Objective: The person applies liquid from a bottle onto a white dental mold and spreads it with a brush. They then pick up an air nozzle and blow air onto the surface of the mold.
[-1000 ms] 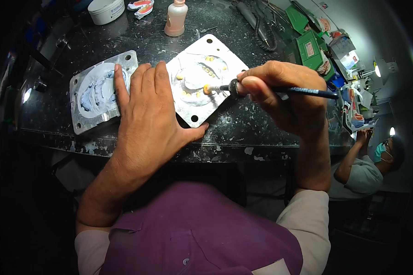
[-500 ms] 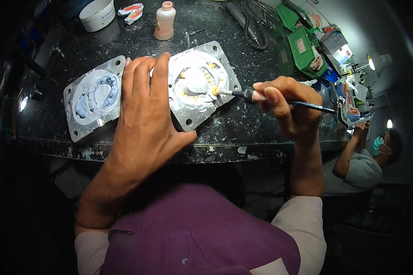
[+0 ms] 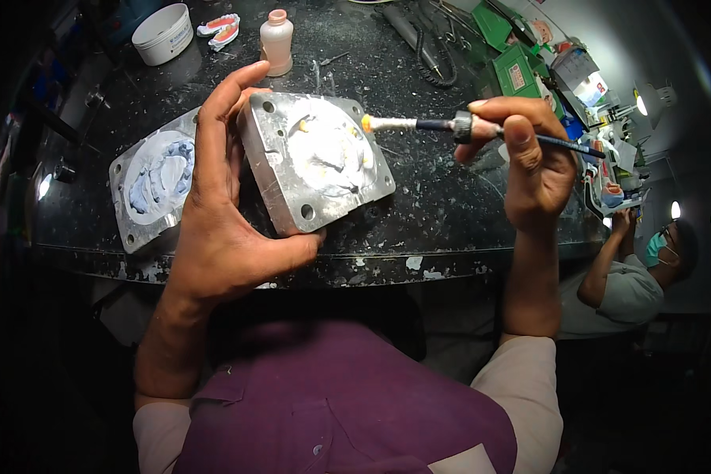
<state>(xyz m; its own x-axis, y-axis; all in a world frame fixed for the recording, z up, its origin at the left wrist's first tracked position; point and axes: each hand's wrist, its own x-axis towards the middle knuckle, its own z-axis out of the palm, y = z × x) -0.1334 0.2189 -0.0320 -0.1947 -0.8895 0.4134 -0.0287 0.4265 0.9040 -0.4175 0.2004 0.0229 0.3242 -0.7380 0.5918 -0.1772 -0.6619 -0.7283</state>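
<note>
My left hand [image 3: 221,225] grips one half of a metal denture flask [image 3: 270,182] by its left side, thumb at the near edge. That half is tilted up, and the white plaster [image 3: 316,162] in it is partly washed out by bright light, with a few yellowish teeth showing. Between the fingers and thumb of my right hand [image 3: 541,154] is a slim brush [image 3: 395,124] with a dark handle, whitish neck and orange-yellow tip. The tip is at the flask's right side; I cannot tell whether it touches. Left of my left hand lies the other flask half [image 3: 123,209], with a blue-grey mould.
Behind stand a pink bottle [image 3: 276,43], a white tub [image 3: 164,35] and a pink-and-white denture model [image 3: 220,31]. A dark handpiece with coiled cord [image 3: 411,35] and green boxes [image 3: 517,75] are at the back right. A masked person [image 3: 628,272] works at far right.
My left hand has tilted the flask half up and shifted it slightly left. My right hand has moved up and a little right with the brush, whose tip left the teeth it was on.
</note>
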